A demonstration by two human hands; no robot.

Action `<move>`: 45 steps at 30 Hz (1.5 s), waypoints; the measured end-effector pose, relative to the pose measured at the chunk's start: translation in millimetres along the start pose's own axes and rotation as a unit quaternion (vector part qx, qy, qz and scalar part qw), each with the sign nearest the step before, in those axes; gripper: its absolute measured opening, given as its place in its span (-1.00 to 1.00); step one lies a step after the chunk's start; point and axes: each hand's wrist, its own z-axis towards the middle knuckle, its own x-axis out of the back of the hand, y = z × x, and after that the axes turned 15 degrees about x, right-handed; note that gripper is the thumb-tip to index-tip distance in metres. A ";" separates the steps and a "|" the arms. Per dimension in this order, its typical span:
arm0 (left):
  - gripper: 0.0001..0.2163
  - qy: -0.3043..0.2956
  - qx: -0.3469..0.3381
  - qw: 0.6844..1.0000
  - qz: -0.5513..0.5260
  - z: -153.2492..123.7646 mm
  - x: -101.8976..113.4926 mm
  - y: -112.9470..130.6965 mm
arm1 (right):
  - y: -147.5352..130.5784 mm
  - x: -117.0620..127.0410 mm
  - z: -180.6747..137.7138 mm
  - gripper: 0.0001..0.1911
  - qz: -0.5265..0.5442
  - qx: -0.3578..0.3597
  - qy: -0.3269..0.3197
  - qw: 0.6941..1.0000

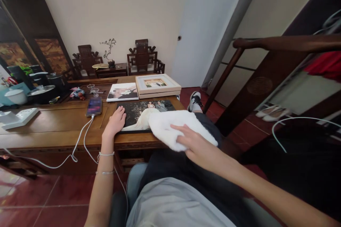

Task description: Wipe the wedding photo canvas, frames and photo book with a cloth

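Observation:
A dark wedding photo panel [135,113] lies flat at the table's near edge, with a bride's pale gown across it. My left hand [116,121] rests on its left edge, fingers stretched out over the border. In my right hand [193,142] is a fluffy white cloth [170,122], gripped with the index finger extended along it. This cloth covers the panel's lower right corner and hangs past the table edge above my lap. Whether it presses on the panel there, I cannot tell.
Behind the panel are a smaller photo print [122,92] and a stacked pair of light frames [157,86]. To the left, a phone [94,107] trails white cables near a power strip [21,118]. A wooden chair [279,44] stands close on my right.

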 end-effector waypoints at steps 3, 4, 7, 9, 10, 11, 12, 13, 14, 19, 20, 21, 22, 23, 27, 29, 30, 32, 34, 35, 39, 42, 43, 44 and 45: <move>-0.55 0.009 -0.004 1.000 -0.002 -0.3 -0.1 -0.1 | -10.0 5.4 -2.4 -0.43 0.013 0.011 -0.022 1.000; -0.56 0.011 -0.006 1.000 -0.003 -0.5 0.1 -0.3 | -7.4 6.4 4.0 -0.44 0.008 0.009 -0.023 1.000; -0.56 0.015 -0.009 1.000 -0.004 -0.7 0.9 -0.8 | 12.4 8.3 39.2 -0.50 -0.015 -0.008 -0.031 0.999; -0.56 0.017 -0.009 1.000 -0.004 -0.7 1.4 -1.1 | 30.7 9.8 70.2 -0.51 -0.031 -0.024 -0.045 0.998; -0.56 0.017 -0.009 1.000 -0.005 -0.6 1.6 -1.3 | 40.2 10.9 86.1 -0.51 -0.040 -0.031 -0.050 0.997; -0.56 0.017 -0.010 1.000 -0.005 -0.5 1.8 -1.5 | 49.6 12.2 101.5 -0.51 -0.047 -0.032 -0.052 0.997; -0.56 0.016 -0.011 1.000 -0.006 -0.3 1.9 -1.7 | 58.8 13.7 116.0 -0.52 -0.048 -0.029 -0.057 0.997; -0.56 0.016 -0.011 1.000 -0.006 -0.1 2.0 -2.0 | 67.5 15.3 129.1 -0.52 -0.049 -0.033 -0.062 0.996; -0.56 0.016 -0.012 1.000 -0.007 0.2 1.9 -2.4 | 75.5 17.0 140.5 -0.52 -0.049 -0.037 -0.063 0.996; -0.57 0.020 -0.015 1.000 -0.015 1.1 1.6 -3.3 | 91.4 20.4 164.2 -0.48 -0.056 -0.065 -0.052 0.995; -0.57 0.017 -0.014 1.000 -0.015 0.9 1.6 -3.0 | 87.0 19.4 161.5 -0.49 -0.058 -0.066 -0.054 0.995; -0.57 0.015 -0.012 1.000 -0.014 0.7 1.6 -2.6 | 79.4 17.7 156.2 -0.49 -0.060 -0.066 -0.056 0.994; -0.56 0.012 -0.009 1.000 -0.014 0.3 1.5 -2.1 | 69.0 15.8 148.4 -0.50 -0.063 -0.065 -0.057 0.994; -0.56 0.010 -0.008 1.000 -0.014 -0.2 1.4 -1.5 | 56.2 13.8 138.6 -0.51 -0.067 -0.061 -0.059 0.994; -0.56 0.010 -0.005 1.000 -0.015 -1.9 0.2 0.5 | -3.5 10.6 89.1 -0.53 -0.073 -0.021 -0.080 0.994; -0.56 0.011 -0.003 1.000 -0.015 -2.2 -0.5 0.8 | -26.4 12.5 68.6 -0.53 -0.066 0.014 -0.092 0.993; -0.56 0.011 -0.002 1.000 -0.015 -2.2 -0.8 0.8 | -34.2 14.0 61.7 -0.52 -0.061 0.028 -0.098 0.993; -0.56 0.010 -0.003 1.000 -0.015 -1.8 -1.2 0.3 | -42.0 17.2 56.4 -0.51 -0.054 0.043 -0.108 0.992; -0.56 0.011 -0.005 1.000 -0.015 -1.2 -1.5 -0.9 | -39.9 20.0 62.4 -0.53 -0.050 0.033 -0.120 0.991; -0.56 0.013 -0.007 1.000 -0.015 -0.8 -1.7 -1.6 | -35.5 20.9 69.0 -0.54 -0.050 0.023 -0.125 0.991; -0.56 0.014 -0.016 1.000 -0.017 0.7 -2.6 -4.8 | 0.7 20.2 110.2 -0.52 -0.060 -0.001 -0.112 0.992; -0.56 0.016 -0.021 0.999 -0.018 1.8 -3.4 -6.7 | 36.5 17.1 146.1 -0.53 -0.066 -0.011 -0.092 0.994; -0.56 0.017 -0.021 0.999 -0.020 2.0 -3.5 -7.0 | 47.4 16.6 157.0 -0.53 -0.068 -0.018 -0.088 0.994; -0.57 0.018 -0.022 0.999 -0.021 2.2 -3.4 -7.1 | 57.0 16.4 166.8 -0.52 -0.071 -0.024 -0.086 0.993; -0.57 0.018 -0.022 0.999 -0.021 2.3 -3.2 -6.9 | 65.0 16.5 175.2 -0.52 -0.074 -0.031 -0.083 0.993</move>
